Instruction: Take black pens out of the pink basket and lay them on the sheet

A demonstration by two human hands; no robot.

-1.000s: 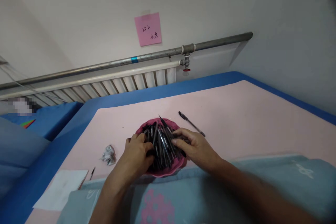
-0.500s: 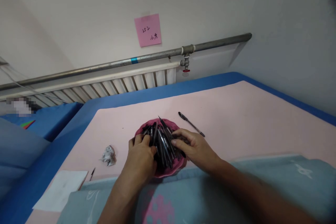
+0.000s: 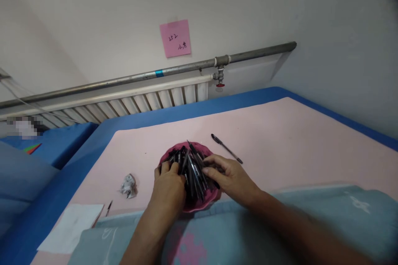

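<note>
Many dark pens (image 3: 193,172) fill a round pink basket (image 3: 203,206) with a wavy rim, standing near the table's front edge. My left hand (image 3: 169,184) reaches over the basket's left side, fingers bent round the pens there and their tips out of sight. At the right side, my right hand (image 3: 228,174) has its curled fingers and thumb against the pens. Some of its fingers are hidden underneath. Beyond that hand, a single capped pen (image 3: 226,148) lies slanted on the pink tabletop.
Left of the basket lie a crumpled wad (image 3: 128,186), a small pen-like piece (image 3: 109,208) and a white sheet (image 3: 72,227). A blue-grey cloth (image 3: 314,211) covers the front. A radiator (image 3: 155,100) and metal pipe (image 3: 118,80) run along the wall behind.
My left hand has shifted slightly right and down, and the pens at the left of the basket have moved a little. My right hand stays almost in place.
</note>
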